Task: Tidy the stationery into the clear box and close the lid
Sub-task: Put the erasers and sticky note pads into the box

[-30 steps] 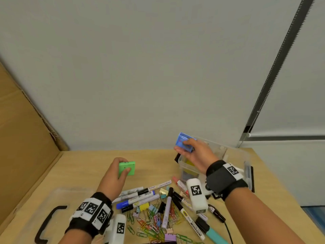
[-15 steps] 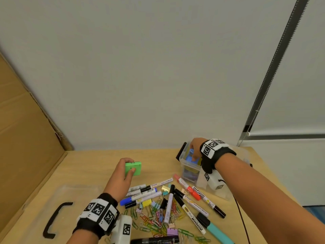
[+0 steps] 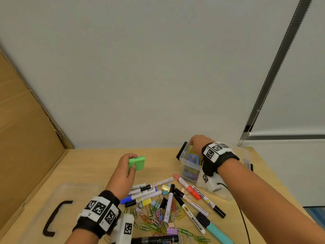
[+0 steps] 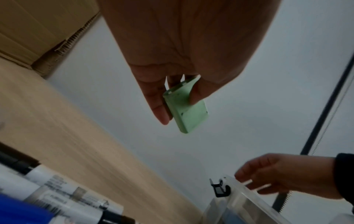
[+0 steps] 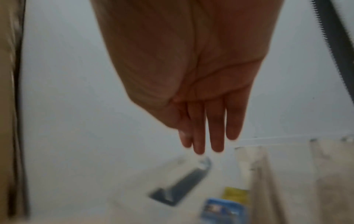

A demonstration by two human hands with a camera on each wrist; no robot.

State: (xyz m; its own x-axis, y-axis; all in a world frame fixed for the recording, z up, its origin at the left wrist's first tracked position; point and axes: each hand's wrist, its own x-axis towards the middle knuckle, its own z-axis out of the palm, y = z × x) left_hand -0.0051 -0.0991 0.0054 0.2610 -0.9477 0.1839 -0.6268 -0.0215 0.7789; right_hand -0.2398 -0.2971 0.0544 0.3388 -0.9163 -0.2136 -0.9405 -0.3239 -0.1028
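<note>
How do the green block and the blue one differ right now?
The green block is pinched in the left hand, above the table; the blue block lies inside the clear box, released. The right hand above it has straight, empty fingers. Both look like small flat rectangular blocks of similar size.

The wooden table (image 3: pixel 91 166) bears markers (image 3: pixel 149 188), paper clips (image 3: pixel 154 221), clear box (image 3: pixel 190 170) and lid (image 3: pixel 58 205).

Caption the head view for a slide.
Left hand holds a green sharpener; right hand reaches over the clear box, pens scattered below.
</note>
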